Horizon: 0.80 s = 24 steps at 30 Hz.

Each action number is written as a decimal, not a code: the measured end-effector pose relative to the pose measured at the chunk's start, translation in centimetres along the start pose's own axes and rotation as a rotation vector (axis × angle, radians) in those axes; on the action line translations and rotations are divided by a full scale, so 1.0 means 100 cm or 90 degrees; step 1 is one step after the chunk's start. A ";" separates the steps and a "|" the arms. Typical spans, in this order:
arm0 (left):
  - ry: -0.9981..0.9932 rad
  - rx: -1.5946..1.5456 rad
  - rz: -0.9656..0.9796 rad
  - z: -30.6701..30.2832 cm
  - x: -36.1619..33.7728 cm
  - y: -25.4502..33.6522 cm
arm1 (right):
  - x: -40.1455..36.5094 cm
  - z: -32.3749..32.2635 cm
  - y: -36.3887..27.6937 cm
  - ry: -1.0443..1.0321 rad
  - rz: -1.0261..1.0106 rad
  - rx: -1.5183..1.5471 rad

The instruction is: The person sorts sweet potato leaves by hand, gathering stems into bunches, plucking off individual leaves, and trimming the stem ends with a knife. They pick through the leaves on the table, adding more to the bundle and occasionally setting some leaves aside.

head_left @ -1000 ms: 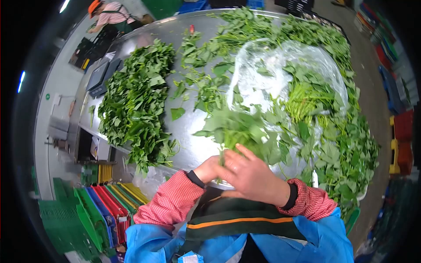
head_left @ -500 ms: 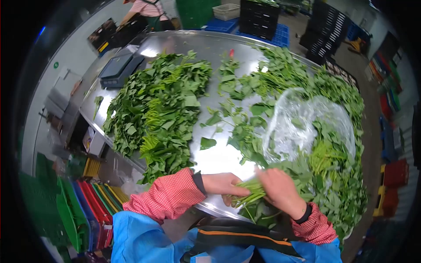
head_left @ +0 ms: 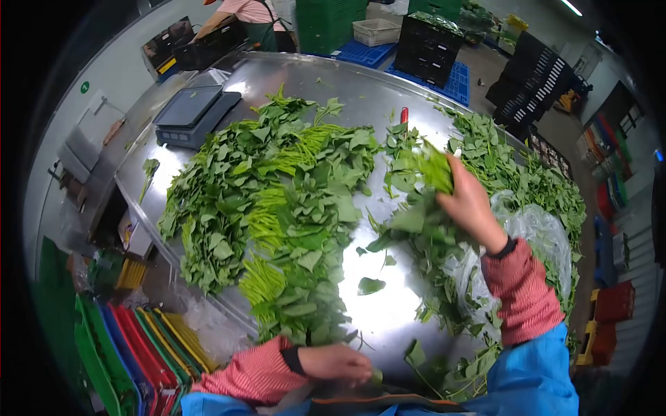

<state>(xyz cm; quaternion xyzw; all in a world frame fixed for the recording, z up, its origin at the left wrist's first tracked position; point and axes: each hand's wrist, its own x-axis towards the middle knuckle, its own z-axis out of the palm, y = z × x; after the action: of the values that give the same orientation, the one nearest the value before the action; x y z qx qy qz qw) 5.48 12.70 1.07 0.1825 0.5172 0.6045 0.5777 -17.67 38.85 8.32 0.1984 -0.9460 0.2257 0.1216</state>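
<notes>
Presently the right hand [head_left: 472,204] is closed around a bunch of leafy greens [head_left: 424,172], held clear of the steel bench [head_left: 333,76] above its middle. The wrapped grip seemingly keeps the stalks together. The left hand [head_left: 336,362] lies at the near edge, fingers curled narrow; whether it pinches anything cannot be told. A laid-out pile of greens [head_left: 277,208], stalks mostly aligned, fills the left half. Loose greens [head_left: 527,173] and a clear plastic bag [head_left: 548,236] crowd the right edge under the forearm. A weighing scale [head_left: 194,111] sits at the far left corner, with a co-worker [head_left: 243,14] beyond.
</notes>
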 end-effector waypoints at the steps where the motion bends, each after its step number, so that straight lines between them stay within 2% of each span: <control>1: -0.020 -0.017 0.066 -0.004 -0.006 -0.008 | 0.027 0.004 0.000 0.023 0.006 -0.024; 4: 0.029 -0.132 0.044 -0.025 -0.025 -0.005 | 0.104 0.030 0.010 0.083 -0.009 -0.089; 5: 0.051 -0.154 0.107 -0.034 -0.025 -0.021 | 0.127 0.040 0.013 0.088 -0.004 -0.105; 6: 0.062 -0.172 0.109 -0.044 -0.031 -0.022 | 0.144 0.048 0.015 0.091 0.001 -0.120; 7: 0.074 -0.192 0.110 -0.051 -0.040 -0.008 | 0.158 0.055 0.014 0.080 0.011 -0.125; 8: 0.113 -0.352 0.119 -0.051 -0.052 0.009 | 0.170 0.063 0.013 0.069 0.021 -0.130; 9: 0.135 -0.286 0.172 -0.060 -0.060 0.017 | 0.180 0.072 0.011 0.054 0.030 -0.133; 10: 0.225 -0.278 0.179 -0.064 -0.071 0.033 | 0.177 0.078 0.001 0.064 -0.004 -0.138; 11: 0.317 -0.273 0.184 -0.071 -0.078 0.047 | 0.166 0.083 -0.008 0.106 -0.106 -0.125; 13: 0.377 -0.185 0.344 -0.109 -0.090 0.047 | 0.140 0.083 -0.036 0.088 -0.197 -0.155; 15: 0.571 -0.174 0.429 -0.131 -0.080 0.076 | 0.116 0.079 -0.054 0.066 -0.262 -0.129; 17: 0.713 -0.077 0.516 -0.156 -0.065 0.099 | 0.094 0.066 -0.069 0.044 -0.281 -0.110; 20: 0.693 0.005 0.527 -0.171 -0.038 0.124 | 0.076 0.046 -0.082 0.020 -0.304 -0.127; 23: 0.501 -0.111 0.421 -0.180 -0.011 0.125 | 0.072 0.041 -0.079 0.034 -0.321 -0.190; 24: 0.510 -0.131 0.300 -0.181 -0.012 0.129 | 0.072 0.039 -0.080 0.038 -0.327 -0.204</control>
<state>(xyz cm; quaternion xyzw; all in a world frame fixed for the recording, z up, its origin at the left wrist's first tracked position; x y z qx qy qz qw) -15.59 6.73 5.04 -0.0108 0.5813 0.7899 0.1951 -21.23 28.18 10.28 0.4025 -0.8845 0.0409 0.2324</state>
